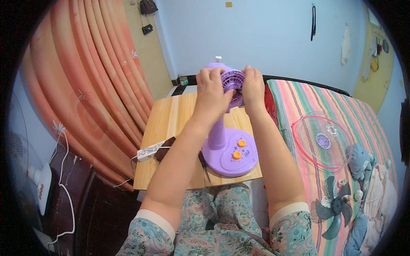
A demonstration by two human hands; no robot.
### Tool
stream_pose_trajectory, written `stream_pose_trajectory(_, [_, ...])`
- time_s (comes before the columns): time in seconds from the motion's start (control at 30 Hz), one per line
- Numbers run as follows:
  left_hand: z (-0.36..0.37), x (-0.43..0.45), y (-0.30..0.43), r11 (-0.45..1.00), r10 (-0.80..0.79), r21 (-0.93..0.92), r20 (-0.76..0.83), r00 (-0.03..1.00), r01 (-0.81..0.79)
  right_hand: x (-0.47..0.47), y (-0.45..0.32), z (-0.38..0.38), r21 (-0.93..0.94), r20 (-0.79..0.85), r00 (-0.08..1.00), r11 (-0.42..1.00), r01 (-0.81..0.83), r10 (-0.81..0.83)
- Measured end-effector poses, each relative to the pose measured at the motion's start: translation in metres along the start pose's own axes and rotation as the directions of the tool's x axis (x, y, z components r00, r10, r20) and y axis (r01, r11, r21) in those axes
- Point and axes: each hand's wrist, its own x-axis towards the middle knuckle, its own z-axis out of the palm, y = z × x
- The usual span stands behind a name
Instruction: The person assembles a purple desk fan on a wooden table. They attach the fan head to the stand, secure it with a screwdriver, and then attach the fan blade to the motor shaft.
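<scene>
A purple electric table fan without blade or guards stands on a small wooden table [179, 110]. Its slotted round motor housing [228, 76] faces me, between my two hands. My left hand [211, 89] grips the housing's left side, thumb near the dark centre shaft. On the right side, my right hand [254, 91] is wrapped around the edge, its fingertips partly hidden. A white knob [218, 59] tops the housing. Below, the round base [229, 166] carries two orange knobs [239, 149]. A screwdriver [205, 167] lies against the base's left edge.
A white power strip [150, 151] and a dark brown object [165, 148] lie at the table's left. On the striped bed [302, 96] at right are wire fan guards with a pink rim [294, 140], a dark fan blade [336, 206] and crumpled clothes [378, 198]. An orange curtain [86, 80] hangs left.
</scene>
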Motion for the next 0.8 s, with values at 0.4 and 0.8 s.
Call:
stream_pose_trajectory(0.4, [0.003, -0.029, -0.024, 0.948, -0.247, -0.191, 0.070, 0.966, 0.256, -0.046, 0.025, -0.010, 0.248, 0.192, 0.960, 0.937, -0.247, 0.202])
stream_pose_trajectory(0.8, [0.008, -0.027, -0.034, 0.885, -0.283, -0.365, 0.074, 0.956, 0.290, -0.054, 0.023, -0.035, 0.461, 0.426, 0.904, 0.851, -0.252, 0.037])
